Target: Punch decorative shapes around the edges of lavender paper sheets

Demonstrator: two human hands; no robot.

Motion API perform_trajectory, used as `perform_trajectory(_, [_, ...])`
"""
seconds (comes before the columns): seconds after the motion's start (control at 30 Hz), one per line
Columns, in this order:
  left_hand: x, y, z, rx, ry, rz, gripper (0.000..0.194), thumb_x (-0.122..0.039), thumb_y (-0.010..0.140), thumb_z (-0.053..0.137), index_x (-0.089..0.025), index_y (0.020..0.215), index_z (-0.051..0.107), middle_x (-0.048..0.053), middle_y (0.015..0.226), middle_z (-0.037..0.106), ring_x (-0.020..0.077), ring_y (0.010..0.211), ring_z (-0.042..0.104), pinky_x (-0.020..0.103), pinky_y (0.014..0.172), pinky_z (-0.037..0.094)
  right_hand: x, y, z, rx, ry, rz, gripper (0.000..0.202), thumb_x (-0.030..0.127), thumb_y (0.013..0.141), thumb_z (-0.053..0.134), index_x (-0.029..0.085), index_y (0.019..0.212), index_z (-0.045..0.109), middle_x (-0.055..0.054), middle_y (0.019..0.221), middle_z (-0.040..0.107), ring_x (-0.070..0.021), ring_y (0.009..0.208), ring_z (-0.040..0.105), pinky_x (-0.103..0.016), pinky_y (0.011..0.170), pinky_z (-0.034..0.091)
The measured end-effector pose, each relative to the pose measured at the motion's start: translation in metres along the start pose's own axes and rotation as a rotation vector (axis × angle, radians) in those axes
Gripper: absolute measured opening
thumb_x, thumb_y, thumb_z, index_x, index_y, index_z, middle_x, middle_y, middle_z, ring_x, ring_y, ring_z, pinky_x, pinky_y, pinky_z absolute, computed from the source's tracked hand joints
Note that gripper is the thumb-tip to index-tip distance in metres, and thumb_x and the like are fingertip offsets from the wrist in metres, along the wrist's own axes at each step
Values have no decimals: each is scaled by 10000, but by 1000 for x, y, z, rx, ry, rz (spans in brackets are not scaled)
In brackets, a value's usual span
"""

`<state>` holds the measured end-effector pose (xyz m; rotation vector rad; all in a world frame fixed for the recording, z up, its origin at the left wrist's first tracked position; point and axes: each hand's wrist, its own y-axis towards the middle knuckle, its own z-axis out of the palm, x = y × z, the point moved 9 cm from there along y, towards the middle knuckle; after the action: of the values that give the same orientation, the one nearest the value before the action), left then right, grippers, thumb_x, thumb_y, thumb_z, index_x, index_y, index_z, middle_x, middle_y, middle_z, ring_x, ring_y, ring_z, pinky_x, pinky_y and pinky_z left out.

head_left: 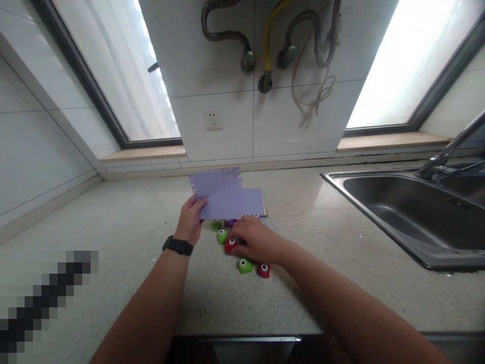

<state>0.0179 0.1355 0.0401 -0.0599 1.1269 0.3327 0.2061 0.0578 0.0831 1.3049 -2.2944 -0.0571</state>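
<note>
The table (144, 293) spreads under both my hands. My left hand (190, 217) pinches the purple sheet (222, 197) at its left side, thumb on its face; small holes line its upper edge. Right of that hand, partly behind the sheet, lies a stack (253, 201). My right hand (257, 238) arches low, thumb by a red punch (229, 246); I can't tell whether it grips. Nearer me, a green punch (245, 268) bears a dark star on white.
</note>
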Motion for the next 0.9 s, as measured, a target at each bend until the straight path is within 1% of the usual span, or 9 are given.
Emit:
perform_trajectory(0.13, [-3,0,0,-7,11,10,357,-281,689,889,-219,1016,761,3,989,797,143,790,708,250,723,564,-27,-11,-25,-191,412,152,163,281,928,729,215,1072,691,-55,1053,722,-201,972,665,-371,915,512])
perform_trajectory(0.23, [-6,0,-1,-20,-3,6,359,-283,674,886,-225,1000,747,-6,974,790,143,776,705,249,692,557,-59,-21,-33,-290,735,275,258,399,942,703,233,1101,587,-17,929,698,-178,823,690,-355,780,565])
perform_trajectory(0.33, [-6,0,-2,-37,-15,-4,349,-279,668,885,-227,980,736,-16,953,785,141,759,701,254,690,563,-86,-30,-44,-471,986,329,371,480,895,747,267,1075,503,-9,1069,678,-173,865,739,-388,829,607])
perform_trajectory(0.4, [-6,-1,-2,-38,-17,-10,348,-277,670,887,-226,981,739,-17,946,786,136,753,698,249,687,564,-97,-34,-50,-578,1055,333,421,504,865,773,272,1063,483,-15,1153,673,-163,851,742,-399,835,612])
perform_trajectory(0.47, [-5,-1,-1,-26,-25,-16,345,-269,670,890,-222,979,747,-10,946,789,136,753,697,242,676,563,-101,-36,-52,-629,1066,332,431,501,856,784,269,1069,489,-17,1130,694,-145,797,723,-385,816,597])
perform_trajectory(0.57, [-5,-2,1,-12,-28,-17,321,-256,672,893,-219,961,756,2,960,795,143,767,703,240,673,564,-105,-36,-48,-650,1047,362,430,478,834,802,262,1072,516,-3,1023,709,-142,751,692,-366,792,563])
perform_trajectory(0.7, [-7,-3,3,4,-9,-2,316,-269,685,899,-217,964,760,16,989,803,151,786,713,246,688,571,-107,-36,-44,-667,1055,411,437,471,789,806,261,1055,531,2,993,698,-149,744,659,-355,777,533])
perform_trajectory(0.8, [-6,-6,4,9,-5,-18,338,-275,691,900,-223,991,754,0,954,790,134,702,691,225,583,551,-107,-36,-43,-682,1138,434,358,472,820,724,259,1029,526,-1,974,692,-150,732,634,-341,756,512])
perform_trajectory(0.9, [-6,-9,9,38,-2,-29,345,-287,711,894,-219,1013,744,-37,841,736,95,549,611,182,406,450,-106,-36,-42,-690,1234,443,296,433,824,681,253,1007,534,2,925,684,-154,711,616,-336,732,494])
